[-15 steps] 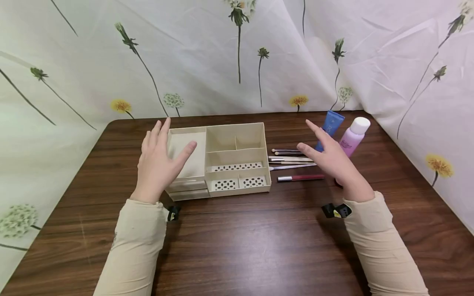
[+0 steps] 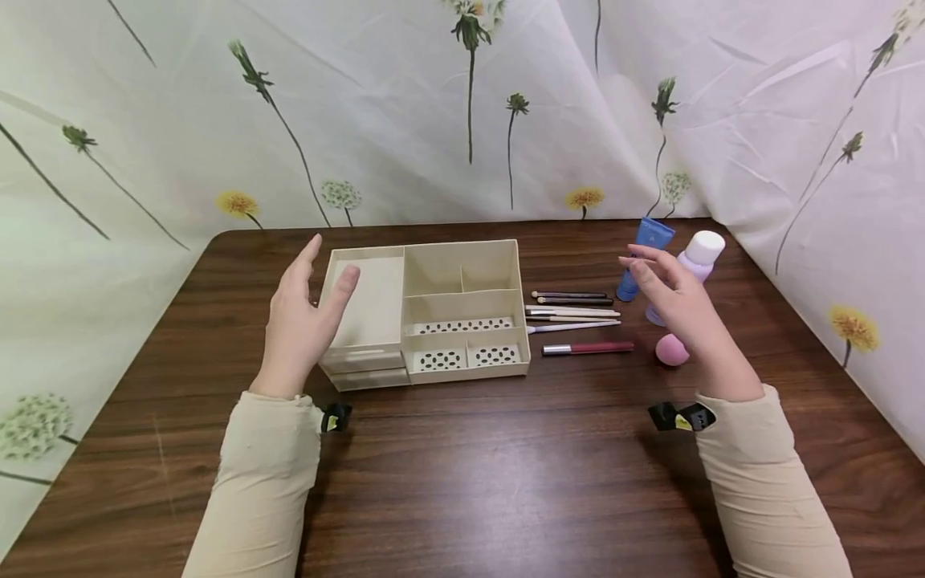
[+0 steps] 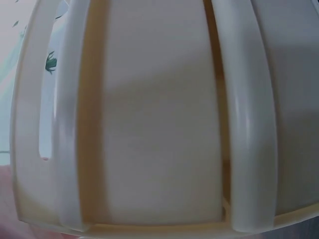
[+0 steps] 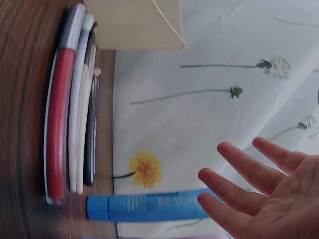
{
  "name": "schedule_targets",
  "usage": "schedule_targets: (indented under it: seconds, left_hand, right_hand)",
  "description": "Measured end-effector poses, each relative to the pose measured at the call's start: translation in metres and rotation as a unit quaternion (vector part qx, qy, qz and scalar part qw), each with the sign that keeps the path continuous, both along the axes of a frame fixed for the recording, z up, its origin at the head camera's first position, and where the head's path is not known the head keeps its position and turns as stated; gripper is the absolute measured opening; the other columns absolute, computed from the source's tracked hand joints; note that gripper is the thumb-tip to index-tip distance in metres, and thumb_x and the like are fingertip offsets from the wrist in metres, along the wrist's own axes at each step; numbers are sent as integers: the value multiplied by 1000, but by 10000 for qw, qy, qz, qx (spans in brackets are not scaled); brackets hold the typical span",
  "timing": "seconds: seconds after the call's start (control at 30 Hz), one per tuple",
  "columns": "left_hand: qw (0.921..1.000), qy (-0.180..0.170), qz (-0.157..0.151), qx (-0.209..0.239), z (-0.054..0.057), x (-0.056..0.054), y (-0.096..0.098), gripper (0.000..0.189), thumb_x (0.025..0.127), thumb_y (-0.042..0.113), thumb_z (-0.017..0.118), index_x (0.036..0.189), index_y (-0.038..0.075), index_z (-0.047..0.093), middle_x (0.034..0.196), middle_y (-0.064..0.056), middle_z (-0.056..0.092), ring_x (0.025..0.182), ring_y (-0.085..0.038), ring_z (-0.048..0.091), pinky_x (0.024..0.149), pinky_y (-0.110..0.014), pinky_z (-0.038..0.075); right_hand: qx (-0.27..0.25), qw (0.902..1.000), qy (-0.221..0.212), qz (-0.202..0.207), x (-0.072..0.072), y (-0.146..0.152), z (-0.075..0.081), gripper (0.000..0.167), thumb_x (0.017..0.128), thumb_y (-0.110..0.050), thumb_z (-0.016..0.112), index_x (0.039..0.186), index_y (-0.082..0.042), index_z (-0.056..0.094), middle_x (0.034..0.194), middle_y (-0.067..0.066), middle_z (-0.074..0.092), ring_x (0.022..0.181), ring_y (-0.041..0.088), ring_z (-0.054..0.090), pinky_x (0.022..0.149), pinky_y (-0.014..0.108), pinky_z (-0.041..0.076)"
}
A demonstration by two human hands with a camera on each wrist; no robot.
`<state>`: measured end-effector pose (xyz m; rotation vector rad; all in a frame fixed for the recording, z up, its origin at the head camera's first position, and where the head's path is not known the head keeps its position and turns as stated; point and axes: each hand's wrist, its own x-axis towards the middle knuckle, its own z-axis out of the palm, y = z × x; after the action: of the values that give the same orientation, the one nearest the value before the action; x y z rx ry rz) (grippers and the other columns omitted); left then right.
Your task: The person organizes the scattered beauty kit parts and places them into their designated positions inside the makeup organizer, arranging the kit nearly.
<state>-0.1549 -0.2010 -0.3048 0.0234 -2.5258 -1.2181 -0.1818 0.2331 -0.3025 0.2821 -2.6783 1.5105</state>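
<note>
My left hand point(image 2: 298, 325) hovers at the left side of a cream desk organizer point(image 2: 366, 301), thumb apart from the fingers and nothing held. In the left wrist view the organizer's drawer fronts point(image 3: 159, 124) fill the picture. At the right, my right hand point(image 2: 686, 321) is raised in front of a blue squeeze tube point(image 2: 654, 234) and a purple bottle with a white cap point(image 2: 704, 247), partly covering both. The right wrist view has its fingers point(image 4: 249, 167) spread and holding nothing, overlapping the blue tube's end. A pink makeup sponge point(image 2: 671, 351) sits just below that hand.
Several makeup brushes point(image 2: 578, 312) and a red tube with a silver end point(image 2: 598, 348) lie between organizer and bottles. The organizer has open compartments point(image 2: 462, 309) on its right and drawers at lower left. A floral cloth point(image 2: 405, 120) hangs behind the brown table point(image 2: 470, 474).
My right hand has shifted right, its fingers drawn closer together, uncovering the pink sponge and the brush handles. My left hand has turned slightly, with its thumb moving left.
</note>
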Motion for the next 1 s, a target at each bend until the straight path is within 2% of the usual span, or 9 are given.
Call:
schedule_targets:
  seconds: [0.07, 0.13, 0.2, 0.3, 0.37, 0.5, 0.63, 0.77, 1.0]
  left_hand:
    - [9999, 55, 4, 150, -2, -1, 0, 69, 98, 54, 51, 157, 25, 30, 159, -11, 35, 142, -37, 38, 108, -59, 35]
    - [9994, 117, 20, 318, -3, -2, 0, 65, 99, 50, 52, 155, 22, 35, 155, -12, 41, 139, -37, 42, 107, -58, 37]
    - [9988, 166, 51, 465, -5, -3, 0, 62, 99, 47, 53, 153, 20, 39, 153, -12, 44, 136, -36, 45, 107, -57, 38]
    - [9978, 201, 161, 614, -7, -4, -1, 58, 99, 47, 54, 150, 20, 44, 150, -9, 49, 133, -32, 50, 105, -53, 39]
    - [9972, 201, 269, 670, -8, -5, -3, 57, 99, 48, 54, 148, 21, 47, 148, -7, 52, 130, -29, 53, 101, -46, 42]
    - [9953, 123, 501, 814, -10, -7, -6, 53, 99, 49, 53, 145, 23, 52, 144, -3, 57, 119, -19, 58, 90, -28, 42]
    - [9913, -61, 644, 1149, -13, -12, -11, 50, 99, 47, 53, 142, 21, 55, 139, -6, 60, 104, -5, 56, 86, -21, 39]
    - [9864, -287, 678, 1470, -18, -16, -15, 50, 100, 44, 53, 140, 16, 57, 135, -9, 61, 99, 1, 52, 88, -20, 38]
    - [9827, -579, 573, 1666, -24, -19, -20, 45, 101, 38, 52, 140, 15, 57, 134, -8, 59, 110, -2, 51, 94, -22, 38]
  right_hand:
    - [108, 9998, -13, -148, 0, 6, 0, 55, 105, -42, 42, 147, -8, 44, 124, -18, 62, 128, 8, 48, 100, 31, 39]
    - [296, 9992, -80, -273, -1, 12, 0, 55, 104, -44, 44, 144, -6, 48, 116, -24, 59, 116, -4, 50, 98, 28, 39]
    - [474, 9982, -203, -299, -3, 17, 0, 55, 103, -44, 47, 141, -4, 50, 119, -14, 62, 105, -9, 50, 94, 24, 39]
    - [846, 9952, -444, -198, -7, 25, 0, 56, 101, -44, 50, 140, -3, 52, 127, 12, 60, 96, -6, 51, 83, 19, 43]
    - [1006, 9931, -597, -84, -9, 31, -1, 56, 101, -42, 52, 140, -2, 52, 129, 23, 59, 93, -6, 52, 78, 17, 45]
    - [1219, 9897, -749, 43, -12, 43, -3, 56, 100, -39, 56, 138, 1, 52, 130, 27, 59, 90, -13, 51, 77, 14, 45]
    - [1502, 9856, -778, 70, -13, 55, -6, 55, 98, -38, 60, 135, 2, 54, 131, 26, 60, 88, -18, 49, 79, 11, 42]
    - [1864, 9781, -911, 174, -13, 69, -10, 53, 96, -39, 63, 130, 1, 58, 125, 21, 64, 88, -14, 50, 79, 12, 42]
    - [1834, 9665, -1686, 612, -13, 86, -17, 56, 96, -34, 65, 133, 6, 51, 126, 23, 61, 90, 3, 58, 77, 30, 53]
